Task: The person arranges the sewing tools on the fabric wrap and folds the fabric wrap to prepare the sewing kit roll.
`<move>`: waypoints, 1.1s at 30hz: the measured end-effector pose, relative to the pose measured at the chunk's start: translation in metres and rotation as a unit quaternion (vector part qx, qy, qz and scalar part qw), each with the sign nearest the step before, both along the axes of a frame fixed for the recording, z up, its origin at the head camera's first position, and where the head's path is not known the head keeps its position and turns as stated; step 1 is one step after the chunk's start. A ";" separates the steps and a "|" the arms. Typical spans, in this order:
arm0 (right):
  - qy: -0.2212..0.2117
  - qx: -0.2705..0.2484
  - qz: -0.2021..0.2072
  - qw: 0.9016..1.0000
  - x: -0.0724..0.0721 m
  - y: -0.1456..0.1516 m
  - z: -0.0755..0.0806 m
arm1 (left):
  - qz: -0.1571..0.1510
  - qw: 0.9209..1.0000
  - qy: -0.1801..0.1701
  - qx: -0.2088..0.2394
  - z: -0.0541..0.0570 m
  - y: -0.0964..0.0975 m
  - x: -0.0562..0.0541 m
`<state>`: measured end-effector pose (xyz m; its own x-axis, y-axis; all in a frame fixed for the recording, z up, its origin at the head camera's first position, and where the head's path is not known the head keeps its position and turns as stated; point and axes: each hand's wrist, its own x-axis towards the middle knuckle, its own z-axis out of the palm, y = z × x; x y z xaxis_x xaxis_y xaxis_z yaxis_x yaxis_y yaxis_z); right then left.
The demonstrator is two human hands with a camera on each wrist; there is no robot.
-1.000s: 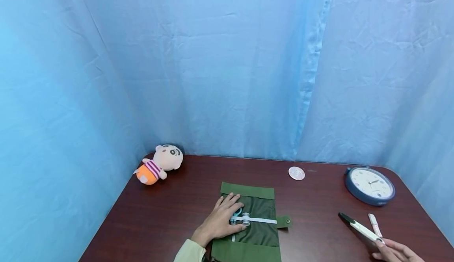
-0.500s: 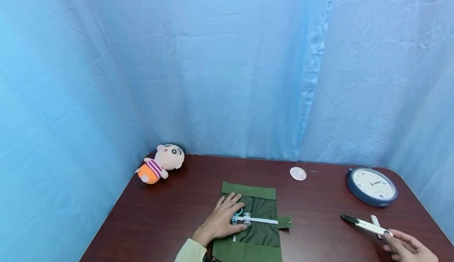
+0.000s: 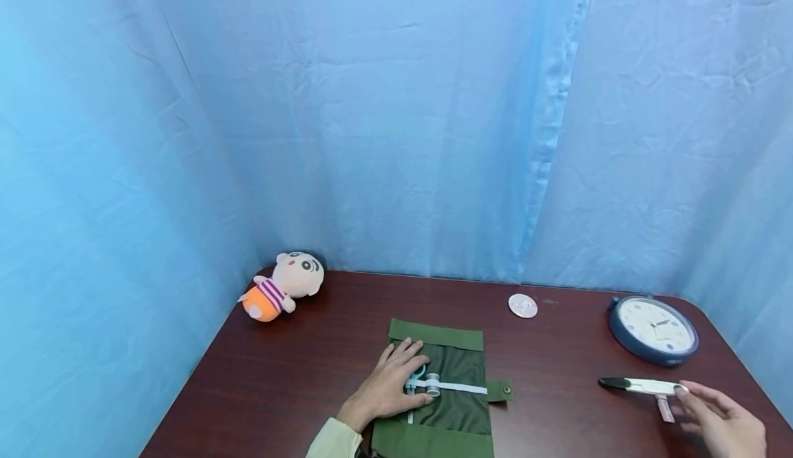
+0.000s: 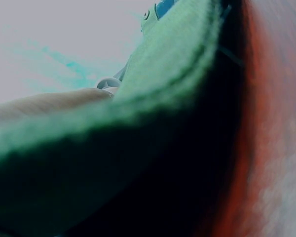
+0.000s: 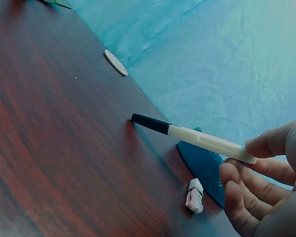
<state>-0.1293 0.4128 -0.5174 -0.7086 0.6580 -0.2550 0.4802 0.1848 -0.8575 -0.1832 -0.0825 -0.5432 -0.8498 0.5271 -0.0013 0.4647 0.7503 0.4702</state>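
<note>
In the head view my left hand [image 3: 389, 381] rests with spread fingers on an unfolded green fabric sewing pouch [image 3: 458, 414]. Beside its thumb, light blue-handled scissors [image 3: 418, 372] and a grey-white thread spool [image 3: 434, 385] sit under a white elastic band [image 3: 464, 388]; the hand partly covers the scissors. On the right, my right hand [image 3: 725, 422] pinches the white end of a slim pen-like tool [image 5: 207, 142] with a black cap. The tool lies nearly level, its black end pointing left. Green cloth edge [image 4: 167, 64] fills much of the left wrist view.
A small white-and-red object [image 5: 194, 196] lies on the table below the tool. Behind it stands a blue-rimmed clock [image 3: 653, 329]. A shiny disc [image 3: 523, 306] lies farther back, and a plush doll [image 3: 281, 286] occupies the far left corner. Blue curtains [image 3: 396, 134] surround the table.
My right hand has moved up and slightly right with the pen-like tool, which has turned from slanted to nearly level. My left hand stays on the pouch.
</note>
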 end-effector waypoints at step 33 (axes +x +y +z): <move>0.265 -0.261 0.160 0.914 -0.031 -0.041 0.013 | -0.002 1.000 0.002 0.000 0.000 0.000 0.000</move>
<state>-0.1607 0.3723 -0.5040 -0.9588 0.2812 -0.0411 -0.0344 -0.2583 -0.9654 -0.1828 -0.0828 -0.5431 -0.8474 0.5310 0.0030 0.4703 0.7477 0.4688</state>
